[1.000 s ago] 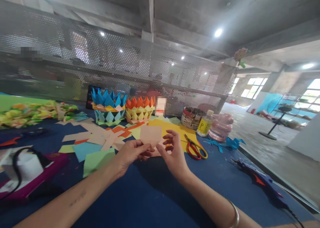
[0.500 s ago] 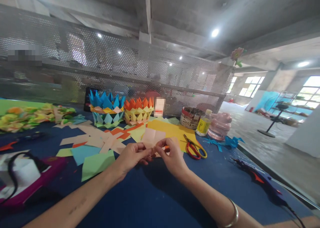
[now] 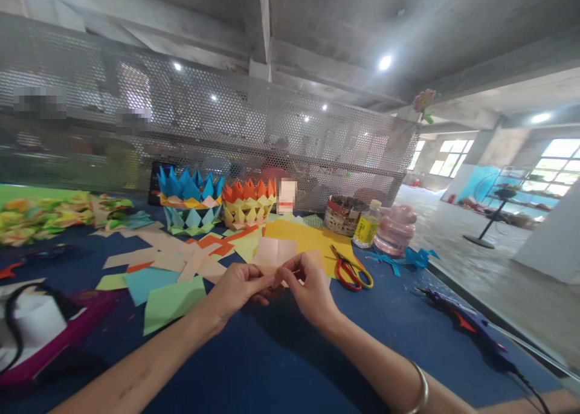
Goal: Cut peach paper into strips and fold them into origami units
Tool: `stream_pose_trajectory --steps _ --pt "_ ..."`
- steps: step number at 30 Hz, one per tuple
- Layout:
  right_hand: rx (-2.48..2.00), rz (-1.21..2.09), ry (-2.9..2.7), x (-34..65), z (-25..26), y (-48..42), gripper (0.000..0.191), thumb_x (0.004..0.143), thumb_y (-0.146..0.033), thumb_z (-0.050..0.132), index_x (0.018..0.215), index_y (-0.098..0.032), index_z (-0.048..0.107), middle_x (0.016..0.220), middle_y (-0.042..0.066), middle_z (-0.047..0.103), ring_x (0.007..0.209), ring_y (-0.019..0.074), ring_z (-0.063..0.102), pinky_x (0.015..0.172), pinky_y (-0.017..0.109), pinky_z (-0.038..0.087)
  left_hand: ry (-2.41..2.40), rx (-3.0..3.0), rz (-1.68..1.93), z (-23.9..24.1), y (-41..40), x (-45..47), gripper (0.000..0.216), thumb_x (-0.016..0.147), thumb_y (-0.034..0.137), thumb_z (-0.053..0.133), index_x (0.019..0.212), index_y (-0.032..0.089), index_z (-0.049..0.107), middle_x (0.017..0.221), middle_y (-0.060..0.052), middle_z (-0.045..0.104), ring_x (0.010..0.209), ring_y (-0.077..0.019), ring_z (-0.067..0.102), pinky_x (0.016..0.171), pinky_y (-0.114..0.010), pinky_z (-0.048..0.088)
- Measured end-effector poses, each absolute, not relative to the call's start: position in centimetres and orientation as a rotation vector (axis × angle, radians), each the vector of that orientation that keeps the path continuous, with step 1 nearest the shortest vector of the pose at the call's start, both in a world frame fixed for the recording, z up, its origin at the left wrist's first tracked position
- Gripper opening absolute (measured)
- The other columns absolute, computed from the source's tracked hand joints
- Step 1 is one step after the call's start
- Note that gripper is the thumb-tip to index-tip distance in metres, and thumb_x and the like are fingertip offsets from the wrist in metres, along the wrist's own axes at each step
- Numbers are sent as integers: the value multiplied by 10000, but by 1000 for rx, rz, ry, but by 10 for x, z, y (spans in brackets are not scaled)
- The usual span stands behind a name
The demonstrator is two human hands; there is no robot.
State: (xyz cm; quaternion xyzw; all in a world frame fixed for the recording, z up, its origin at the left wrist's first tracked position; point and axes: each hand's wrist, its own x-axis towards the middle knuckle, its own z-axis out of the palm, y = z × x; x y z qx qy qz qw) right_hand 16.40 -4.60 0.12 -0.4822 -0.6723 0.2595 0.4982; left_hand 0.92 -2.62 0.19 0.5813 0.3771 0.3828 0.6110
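Both my hands pinch the lower edge of a small pale peach paper square (image 3: pixel 275 251) held upright just above the dark blue table (image 3: pixel 281 353). My left hand (image 3: pixel 238 287) grips its left bottom corner with thumb and fingers closed. My right hand (image 3: pixel 308 287) pinches the right bottom part, fingers curled. The paper shows fold creases. A silver bangle (image 3: pixel 420 390) sits on my right wrist.
Loose coloured paper pieces (image 3: pixel 172 281) lie at left, a yellow sheet (image 3: pixel 312 236) and red-and-yellow scissors (image 3: pixel 351 272) at right. Folded paper baskets (image 3: pixel 217 205) stand behind, near a woven basket (image 3: pixel 344 214), a bottle (image 3: pixel 367 223) and a pink jug (image 3: pixel 394 229). A glue gun (image 3: pixel 466 329) lies far right.
My right hand came in from beside the paper and closed on its bottom edge. The paper dropped lower toward the table, both hands now close together.
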Motion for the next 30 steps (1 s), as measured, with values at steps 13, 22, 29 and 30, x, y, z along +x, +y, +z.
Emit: stream_pose_trajectory --steps 13,22,29,30 --pt "-1237 473 -1617 163 5 -48 123 779 -249 551 681 -191 506 643 4 594 590 122 520 567 243 419 864 1323 881 3 -29 11 354 607 445 713 763 127 706 756 -88 719 716 -186 656 591 -241 488" --pt "-1247 351 -1669 162 4 -49 108 785 -244 538 694 -188 528 666 8 593 608 122 526 579 246 405 898 1381 879 -1 -28 11 315 615 444 700 717 147 694 702 -67 712 671 -186 648 575 -251 477" --pt "-1248 338 -1723 164 1 -47 120 815 -289 515 740 -195 513 693 10 590 627 129 531 593 252 408 809 1495 907 -6 -24 11 287 684 434 633 705 148 639 599 -13 626 565 -132 580 545 -243 448" --pt "-1244 326 -1733 164 2 -46 119 813 -292 520 742 -196 514 693 9 588 625 128 530 592 251 407 818 1503 907 -6 -24 12 286 688 436 627 695 150 623 599 -9 617 567 -132 576 545 -245 452"
